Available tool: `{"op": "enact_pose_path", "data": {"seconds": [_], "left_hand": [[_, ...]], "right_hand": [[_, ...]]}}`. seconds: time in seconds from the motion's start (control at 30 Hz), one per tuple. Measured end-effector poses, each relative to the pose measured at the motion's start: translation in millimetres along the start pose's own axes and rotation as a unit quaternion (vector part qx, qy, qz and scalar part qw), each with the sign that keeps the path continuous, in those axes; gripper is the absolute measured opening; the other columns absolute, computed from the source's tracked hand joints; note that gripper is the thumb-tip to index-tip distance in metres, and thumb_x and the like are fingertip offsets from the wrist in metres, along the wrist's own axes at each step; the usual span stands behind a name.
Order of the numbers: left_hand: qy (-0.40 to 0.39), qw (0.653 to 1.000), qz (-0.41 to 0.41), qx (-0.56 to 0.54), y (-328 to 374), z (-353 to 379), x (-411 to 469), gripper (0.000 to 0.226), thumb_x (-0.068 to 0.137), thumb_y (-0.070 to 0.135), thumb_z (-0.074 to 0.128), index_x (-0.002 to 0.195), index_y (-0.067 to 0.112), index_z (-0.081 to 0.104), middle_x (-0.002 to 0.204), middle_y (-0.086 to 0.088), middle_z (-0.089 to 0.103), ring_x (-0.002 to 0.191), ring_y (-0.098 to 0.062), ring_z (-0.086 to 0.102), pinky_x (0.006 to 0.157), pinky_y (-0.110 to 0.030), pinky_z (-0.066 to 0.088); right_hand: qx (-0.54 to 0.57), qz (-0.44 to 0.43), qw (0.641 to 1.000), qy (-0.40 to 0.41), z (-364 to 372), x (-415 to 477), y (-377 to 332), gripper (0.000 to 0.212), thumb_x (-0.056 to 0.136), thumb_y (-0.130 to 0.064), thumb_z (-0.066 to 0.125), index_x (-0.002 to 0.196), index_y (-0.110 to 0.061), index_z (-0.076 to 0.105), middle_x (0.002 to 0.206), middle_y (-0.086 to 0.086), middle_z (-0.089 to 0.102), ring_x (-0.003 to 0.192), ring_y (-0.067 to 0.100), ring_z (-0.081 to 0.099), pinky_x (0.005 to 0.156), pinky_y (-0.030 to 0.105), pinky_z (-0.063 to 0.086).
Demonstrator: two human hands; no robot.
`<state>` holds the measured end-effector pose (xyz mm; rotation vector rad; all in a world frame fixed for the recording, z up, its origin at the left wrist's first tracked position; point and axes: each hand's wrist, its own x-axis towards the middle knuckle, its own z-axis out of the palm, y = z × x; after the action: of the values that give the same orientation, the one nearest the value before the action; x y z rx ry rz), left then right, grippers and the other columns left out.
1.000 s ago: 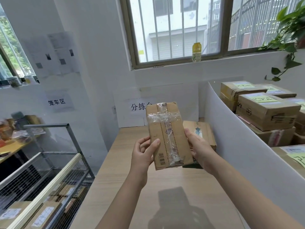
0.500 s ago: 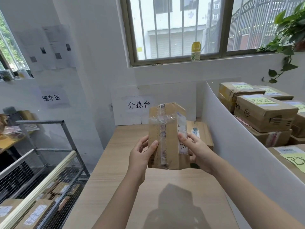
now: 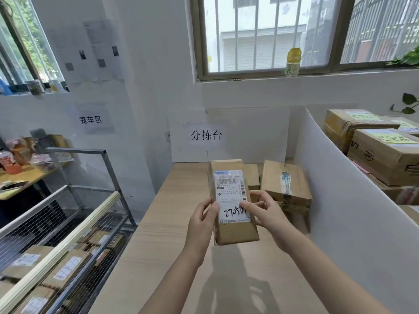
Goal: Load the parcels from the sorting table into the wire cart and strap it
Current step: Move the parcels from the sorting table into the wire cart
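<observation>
The wire cart (image 3: 74, 225) fills the lower left of the frame, beside the left edge of the worktop (image 3: 158, 245) and lower than it. Several labelled parcels already lie flat inside the cart (image 3: 65, 268). From the hands, the cart is to the left and down, so the next move is probably a swing leftward over its pale top rail (image 3: 56, 252), then a lowering.

The left hand (image 3: 201, 219) is the nearer one to the cart. It grips the left edge of the held parcel (image 3: 235, 232), with its thumb on the front and its fingers hidden behind.

This parcel is at the centre of the frame, lifted clear of the worktop. Its long axis runs up and down the picture, leaning slightly back. It is a narrow brown cardboard box. A white shipping label with barcodes and handwritten digits covers most of the face turned to the camera.

The right hand (image 3: 265, 211) grips the right edge, its thumb lying across the lower part of the label and its fingers curled round the side.

To the right, another taped parcel (image 3: 285, 184) sits on the worktop against the white divider (image 3: 340, 211). A smaller box (image 3: 252, 175) shows between it and the held parcel. Both appear to be waiting for loading.
</observation>
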<state>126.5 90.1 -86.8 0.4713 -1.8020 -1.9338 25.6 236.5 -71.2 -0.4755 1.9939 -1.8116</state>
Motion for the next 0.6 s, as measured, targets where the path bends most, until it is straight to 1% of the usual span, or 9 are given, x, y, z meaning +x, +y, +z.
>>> {"op": "enact_pose_path", "data": {"seconds": [0.07, 0.13, 0.17, 0.23, 0.3, 0.47, 0.6], "left_hand": [[0.016, 1.0, -0.01, 0.001, -7, -10, -7, 0.027, 0.097, 0.027, 0.059, 0.123, 0.021, 0.063, 0.11, 0.006, 0.074, 0.098, -0.005, 0.069, 0.069, -0.016, 0.052], [0.038, 0.999, -0.015, 0.002, -11, -24, -13, 0.028, 0.096, 0.024, 0.061, 0.123, 0.019, 0.064, 0.107, 0.006, 0.075, 0.097, -0.006, 0.07, 0.068, -0.015, 0.052], [0.051, 0.998, -0.021, 0.001, -14, -34, -16, 0.027, 0.096, 0.022, 0.061, 0.123, 0.019, 0.065, 0.107, 0.006, 0.075, 0.097, -0.006, 0.07, 0.071, -0.016, 0.053], [0.077, 0.997, -0.033, 0.005, -18, -51, -22, 0.026, 0.096, 0.019, 0.061, 0.121, 0.021, 0.066, 0.108, 0.008, 0.075, 0.102, -0.007, 0.069, 0.08, -0.022, 0.055], [0.111, 0.993, -0.044, 0.008, -24, -68, -31, 0.025, 0.095, 0.017, 0.062, 0.119, 0.024, 0.068, 0.111, 0.01, 0.074, 0.107, -0.006, 0.067, 0.089, -0.028, 0.054], [0.192, 0.978, -0.082, 0.018, -42, -105, -50, 0.025, 0.094, 0.016, 0.063, 0.116, 0.023, 0.068, 0.111, 0.011, 0.073, 0.107, -0.006, 0.066, 0.09, -0.028, 0.054], [0.234, 0.966, -0.108, 0.022, -51, -138, -66, 0.024, 0.093, 0.017, 0.064, 0.117, 0.023, 0.068, 0.11, 0.01, 0.073, 0.107, -0.006, 0.066, 0.092, -0.028, 0.055]], "right_hand": [[0.003, 0.01, 1.0, -0.008, 13, 0, 8, 0.035, 0.087, -0.032, 0.072, 0.118, -0.028, 0.056, 0.105, 0.017, 0.065, 0.089, 0.009, 0.071, 0.065, 0.022, 0.056], [0.018, 0.023, 0.999, -0.022, 26, -1, 14, 0.028, 0.087, -0.03, 0.073, 0.111, -0.03, 0.058, 0.11, 0.025, 0.062, 0.084, 0.008, 0.071, 0.061, 0.019, 0.055], [0.025, 0.033, 0.999, -0.036, 34, -1, 18, 0.027, 0.087, -0.029, 0.074, 0.109, -0.03, 0.059, 0.111, 0.026, 0.062, 0.084, 0.009, 0.072, 0.061, 0.019, 0.056], [0.035, 0.045, 0.997, -0.055, 49, -2, 25, 0.026, 0.087, -0.028, 0.074, 0.109, -0.029, 0.06, 0.11, 0.025, 0.064, 0.086, 0.012, 0.072, 0.062, 0.02, 0.056], [0.044, 0.059, 0.994, -0.08, 67, 0, 36, 0.026, 0.088, -0.027, 0.073, 0.111, -0.029, 0.062, 0.109, 0.022, 0.065, 0.089, 0.013, 0.071, 0.064, 0.021, 0.056], [0.052, 0.095, 0.983, -0.149, 109, 2, 64, 0.023, 0.09, -0.023, 0.07, 0.111, -0.03, 0.062, 0.108, 0.014, 0.068, 0.095, 0.015, 0.069, 0.077, 0.03, 0.056], [0.04, 0.12, 0.974, -0.188, 148, 2, 70, 0.025, 0.091, -0.021, 0.068, 0.114, -0.029, 0.062, 0.109, 0.013, 0.071, 0.098, 0.019, 0.07, 0.077, 0.032, 0.055]]}}
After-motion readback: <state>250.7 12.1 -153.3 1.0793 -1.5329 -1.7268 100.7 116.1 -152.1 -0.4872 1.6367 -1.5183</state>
